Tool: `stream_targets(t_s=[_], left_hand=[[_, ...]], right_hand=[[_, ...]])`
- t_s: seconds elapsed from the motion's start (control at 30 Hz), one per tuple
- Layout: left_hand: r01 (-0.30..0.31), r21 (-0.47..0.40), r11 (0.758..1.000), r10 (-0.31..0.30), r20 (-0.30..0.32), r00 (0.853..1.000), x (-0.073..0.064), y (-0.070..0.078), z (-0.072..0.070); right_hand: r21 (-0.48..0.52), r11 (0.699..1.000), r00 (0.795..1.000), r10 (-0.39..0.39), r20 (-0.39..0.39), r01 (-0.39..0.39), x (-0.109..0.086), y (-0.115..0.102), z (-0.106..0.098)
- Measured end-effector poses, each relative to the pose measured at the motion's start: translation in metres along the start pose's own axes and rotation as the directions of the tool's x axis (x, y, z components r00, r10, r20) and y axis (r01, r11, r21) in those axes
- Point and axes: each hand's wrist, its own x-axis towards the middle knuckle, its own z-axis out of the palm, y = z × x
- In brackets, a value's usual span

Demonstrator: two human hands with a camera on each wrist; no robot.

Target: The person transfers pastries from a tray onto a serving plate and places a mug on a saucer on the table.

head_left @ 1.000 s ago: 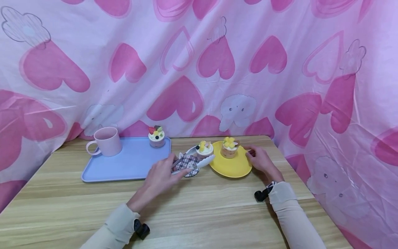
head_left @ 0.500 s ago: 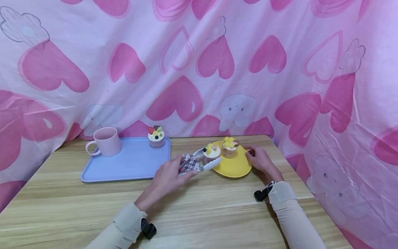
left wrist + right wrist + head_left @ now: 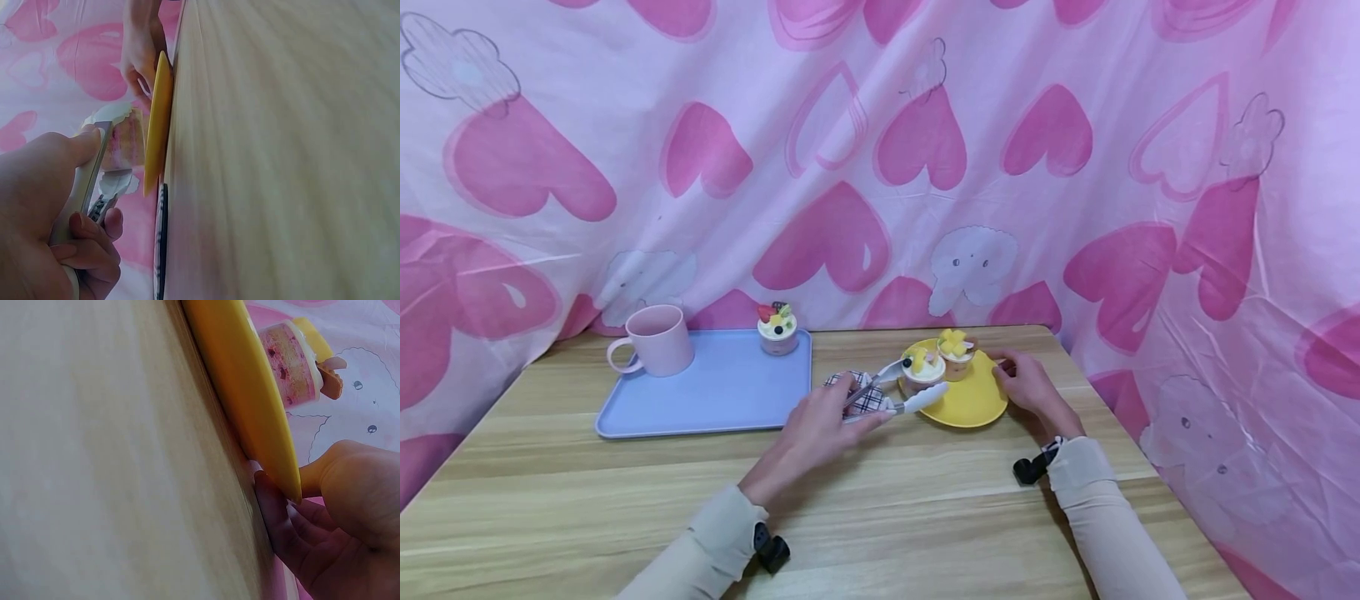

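My left hand (image 3: 822,423) grips metal tongs (image 3: 925,398) with white scalloped tips. Between those tips is a dessert cup (image 3: 922,372) topped with cream, yellow fruit and a dark berry. In the left wrist view, its base is close over the yellow plate (image 3: 160,119). A second dessert cup (image 3: 955,357), heaped with yellow cubes, stands toward the back of that plate. Over on the right, my right hand (image 3: 1033,387) pinches the plate's rim; the right wrist view shows the thumb above and fingers (image 3: 275,509) below the edge.
A blue tray (image 3: 715,396) at the left carries a pink mug (image 3: 660,343) and a third dessert cup (image 3: 777,332) with strawberry. Beneath the tongs lies a checked coaster (image 3: 871,400). A pink heart-print curtain (image 3: 820,237) hangs behind the wooden table (image 3: 880,517).
My left hand has moved right with the tongs and the dessert cup, from over the coaster to the plate's left part. The right hand stays at the plate's rim.
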Motion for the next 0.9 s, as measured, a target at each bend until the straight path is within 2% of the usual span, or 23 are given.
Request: stream_targets(t_s=[0.6, 0.9], left_hand=[[0.006, -0.011, 1.000, -0.005, 0.083, 0.997, -0.001, 0.014, 0.014], [0.001, -0.007, 1.000, -0.001, 0.083, 0.997, -0.003, 0.016, 0.009]], right_hand=[[0.016, 1.000, 1.000, 0.027, 0.013, -0.027, 0.001, 0.000, 0.000], [0.020, 0.999, 0.999, 0.047, 0.023, -0.048, 0.001, -0.001, -0.001]])
